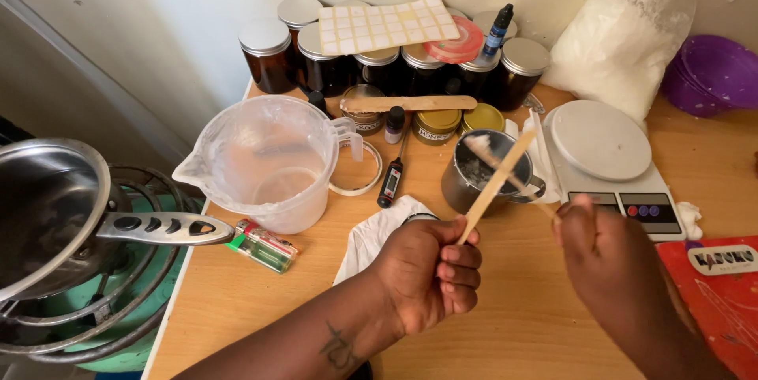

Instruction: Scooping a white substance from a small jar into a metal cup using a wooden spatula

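Head camera view, looking down at a wooden table point(521, 309). Left hand point(430, 273) is clenched in a fist around the lower end of a flat wooden stick point(497, 183), which slants up and to the right. Right hand point(604, 258) pinches a second, thinner stick point(505, 167) whose pale, coated tip crosses the first one above a small metal cup point(474, 183). Just right of the cup sits a white kitchen scale point(608, 159). To the left stand a clear plastic jug point(272, 159), a green lighter point(264, 246) and a steel pan point(55, 214) on a gas burner. Dark jars point(379, 64) line the wall behind.
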